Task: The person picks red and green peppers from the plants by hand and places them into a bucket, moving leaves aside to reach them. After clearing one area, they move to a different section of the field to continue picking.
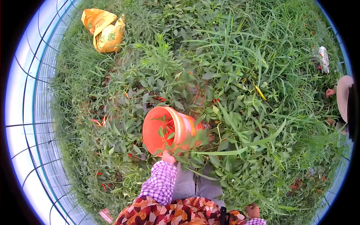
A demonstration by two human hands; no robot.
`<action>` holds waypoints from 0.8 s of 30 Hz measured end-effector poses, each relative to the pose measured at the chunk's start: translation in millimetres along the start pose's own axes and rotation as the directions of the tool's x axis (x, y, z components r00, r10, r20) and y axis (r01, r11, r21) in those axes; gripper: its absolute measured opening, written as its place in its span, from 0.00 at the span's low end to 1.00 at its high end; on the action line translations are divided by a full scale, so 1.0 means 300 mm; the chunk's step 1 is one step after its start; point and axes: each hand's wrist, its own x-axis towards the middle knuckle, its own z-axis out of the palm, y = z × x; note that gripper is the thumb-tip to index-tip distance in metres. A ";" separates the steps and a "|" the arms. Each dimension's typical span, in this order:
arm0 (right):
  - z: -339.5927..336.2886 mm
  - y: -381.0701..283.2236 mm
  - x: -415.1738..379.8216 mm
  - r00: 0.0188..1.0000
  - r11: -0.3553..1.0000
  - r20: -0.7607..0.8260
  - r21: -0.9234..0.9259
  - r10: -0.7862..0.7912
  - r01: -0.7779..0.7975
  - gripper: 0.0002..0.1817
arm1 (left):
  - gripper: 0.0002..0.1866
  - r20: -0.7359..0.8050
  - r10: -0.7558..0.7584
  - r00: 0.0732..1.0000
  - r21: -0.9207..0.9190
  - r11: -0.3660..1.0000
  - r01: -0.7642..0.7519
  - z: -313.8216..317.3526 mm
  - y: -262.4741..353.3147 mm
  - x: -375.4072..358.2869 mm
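My left hand (168,156) is closed on the lower rim of an orange-red bucket (179,114). The bucket is tipped on its side among the plants, mouth facing left. Red peppers (170,125) show inside, partly hidden by a leafy pepper sprig in front of the opening. Low at the right of my body is my right hand (252,210), fingers curled in; whatever may be in it is hidden. Around the bucket, red chili peppers (160,99) hang among green leaves, with more red chilies (100,122) to the left.
A yellow-orange sack (108,35) lies at the upper left. At the far right edge another person's hat (343,95) and hand (330,92) show, with a white object (324,60) above. A long yellow pepper (260,92) stands out among dense grass and plants.
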 end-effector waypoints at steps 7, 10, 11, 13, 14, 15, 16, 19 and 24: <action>0.104 0.299 0.156 0.992 0.916 -0.127 0.398 -0.009 0.059 0.09 | 0.16 0.083 -0.383 0.920 -0.664 0.667 0.338 -0.208 0.533 -0.455; 0.117 0.305 0.193 0.990 0.875 -0.131 0.483 0.058 0.013 0.08 | 0.16 -0.110 -0.319 0.942 -0.365 0.894 0.260 -0.299 0.691 -0.540; 0.123 0.294 0.206 0.993 0.854 -0.099 0.520 0.064 -0.003 0.08 | 0.15 -0.096 -0.257 0.962 -0.346 0.915 0.210 -0.357 0.726 -0.543; 0.126 0.281 0.221 0.997 0.795 -0.009 0.604 0.082 -0.060 0.09 | 0.18 -0.066 -0.163 0.984 -0.283 0.949 0.138 -0.439 0.836 -0.571; 0.126 0.276 0.226 0.996 0.768 0.043 0.634 0.084 -0.092 0.09 | 0.18 -0.107 -0.120 0.987 -0.239 0.967 0.092 -0.468 0.905 -0.608; 0.121 0.272 0.228 0.992 0.741 0.083 0.660 0.091 -0.123 0.09 | 0.18 -0.157 -0.065 0.986 -0.213 0.977 0.030 -0.441 1.014 -0.696; 0.115 0.266 0.229 0.988 0.718 0.117 0.680 0.096 -0.150 0.09 | 0.19 -0.090 -0.028 0.996 -0.221 0.975 0.007 -0.492 1.058 -0.684; 0.062 0.268 0.195 0.983 0.697 0.148 0.693 0.112 -0.183 0.09 | 0.21 -0.146 0.026 0.989 -0.296 0.953 -0.068 -0.563 1.210 -0.641; -0.152 0.062 0.020 0.985 0.665 0.047 0.732 0.169 -0.149 0.09 | 0.21 -0.047 0.138 0.989 -0.562 0.815 -0.141 -0.594 1.474 -0.297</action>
